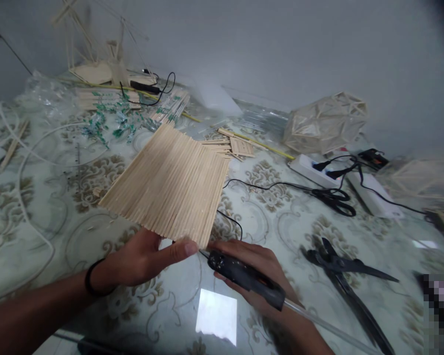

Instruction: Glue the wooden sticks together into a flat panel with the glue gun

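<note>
My left hand [148, 256] pinches the near edge of a panel of pale wooden sticks [166, 182], thumb on top and fingers underneath. The sticks lie side by side, and the far edge of the panel has a shallow V-shaped dip. In my right hand [259, 261] is a black glue gun [247, 278], its handle mostly hidden behind the body. Its nozzle points at the panel's near right corner, close by my left thumb; I cannot tell whether it touches. From the gun's rear sticks out a long clear glue stick [329, 328].
Right of my hands lie black pliers-like cutters [340, 268] and black scissors [333, 197]. Beyond are a white power strip [311, 170] with plugs and a stick-frame model [325, 123]. Bagged sticks [170, 106], loose sticks [240, 145] and a white cable [20, 182] lie about.
</note>
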{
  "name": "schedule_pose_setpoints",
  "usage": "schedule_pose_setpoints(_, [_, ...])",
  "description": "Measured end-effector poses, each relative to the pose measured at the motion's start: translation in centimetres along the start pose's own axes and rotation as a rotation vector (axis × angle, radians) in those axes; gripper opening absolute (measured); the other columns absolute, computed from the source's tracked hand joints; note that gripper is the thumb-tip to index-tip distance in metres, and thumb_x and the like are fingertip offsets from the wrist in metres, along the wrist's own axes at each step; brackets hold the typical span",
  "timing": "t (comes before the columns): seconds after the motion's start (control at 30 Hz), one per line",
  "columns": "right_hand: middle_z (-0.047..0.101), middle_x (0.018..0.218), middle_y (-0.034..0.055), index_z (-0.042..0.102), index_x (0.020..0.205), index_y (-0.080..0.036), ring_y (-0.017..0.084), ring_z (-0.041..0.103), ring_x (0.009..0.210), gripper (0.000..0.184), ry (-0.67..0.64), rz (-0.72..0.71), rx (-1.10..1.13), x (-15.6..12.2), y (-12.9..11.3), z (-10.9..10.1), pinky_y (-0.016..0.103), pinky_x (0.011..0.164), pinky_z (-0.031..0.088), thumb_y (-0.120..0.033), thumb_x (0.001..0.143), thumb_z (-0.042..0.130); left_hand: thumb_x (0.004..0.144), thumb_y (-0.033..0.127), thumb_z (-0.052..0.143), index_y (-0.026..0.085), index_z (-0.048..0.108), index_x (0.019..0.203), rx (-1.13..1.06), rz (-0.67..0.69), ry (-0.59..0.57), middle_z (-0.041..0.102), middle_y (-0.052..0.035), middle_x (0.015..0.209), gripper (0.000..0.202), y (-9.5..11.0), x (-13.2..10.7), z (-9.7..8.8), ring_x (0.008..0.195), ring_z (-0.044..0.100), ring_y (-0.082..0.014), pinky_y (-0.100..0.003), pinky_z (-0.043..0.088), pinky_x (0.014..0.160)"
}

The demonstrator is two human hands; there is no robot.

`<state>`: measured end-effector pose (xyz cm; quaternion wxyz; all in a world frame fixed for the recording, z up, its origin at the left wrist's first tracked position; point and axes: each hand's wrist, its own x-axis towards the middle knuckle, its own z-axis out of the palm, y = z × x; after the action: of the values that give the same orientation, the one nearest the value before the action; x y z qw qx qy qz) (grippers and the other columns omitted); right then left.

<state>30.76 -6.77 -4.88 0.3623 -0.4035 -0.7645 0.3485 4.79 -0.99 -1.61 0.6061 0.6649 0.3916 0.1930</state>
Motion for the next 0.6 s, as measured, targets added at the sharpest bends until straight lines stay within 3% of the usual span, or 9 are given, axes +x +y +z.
schedule_pose_setpoints(0.13, [0.08,0.116,0.0049,0.063,0.139,-0.032,0.022,0.078,0.094,0.047,0.006,-0.013,0.03,-0.13,0.25,0.14,0.03,0.08,0.062,-0.021,0.093,0.071,0.095,0.061,0.06,0.025,0.071,0.111,-0.028,0.011,0.024,0.076,-0.0052,0.109,0.041,-0.14,0.08,0.06,0.114,0.067,-0.0271,-0.037,0.05,0.106])
schedule_pose_setpoints(0.27, [0.078,0.123,0.0027,0.06,0.141,-0.035,0.02,0.077,0.101,0.055,0.008,-0.023,0.07,-0.21,0.54,0.27,0.028,0.085,0.061,-0.018,0.091,0.074,0.093,0.061,0.06,0.022,0.062,0.07,0.005,-0.016,0.068,0.066,-0.0029,0.069,0.045,-0.12,0.22,0.17,0.097,0.068,-0.0247,-0.035,0.054,0.095])
schedule_pose_setpoints(0.37, [0.077,0.126,0.0005,0.06,0.141,-0.036,0.019,0.076,0.103,0.059,0.014,-0.012,0.084,-0.2,0.56,0.29,0.027,0.089,0.06,-0.013,0.089,0.075,0.092,0.061,0.06,0.022,0.051,0.058,0.002,-0.005,0.074,0.056,-0.0013,0.058,0.053,-0.1,0.3,0.25,0.089,0.067,-0.0231,-0.033,0.055,0.089])
schedule_pose_setpoints(0.5, [0.077,0.125,0.0,0.061,0.141,-0.036,0.018,0.076,0.104,0.061,0.013,-0.001,0.096,-0.16,0.47,0.2,0.026,0.09,0.059,-0.01,0.088,0.076,0.092,0.061,0.062,0.022,0.057,0.066,-0.018,-0.005,0.081,0.061,-0.0006,0.063,0.047,-0.19,0.28,0.27,0.093,0.067,-0.0229,-0.032,0.054,0.092])
schedule_pose_setpoints(0.6, [0.078,0.125,-0.0004,0.061,0.141,-0.037,0.018,0.076,0.105,0.062,0.008,0.008,0.109,-0.26,0.58,0.19,0.026,0.09,0.059,-0.009,0.087,0.076,0.094,0.061,0.062,0.023,0.071,0.093,-0.059,-0.016,0.053,0.074,-0.0014,0.088,0.038,-0.3,0.19,0.22,0.101,0.069,-0.0229,-0.033,0.053,0.099])
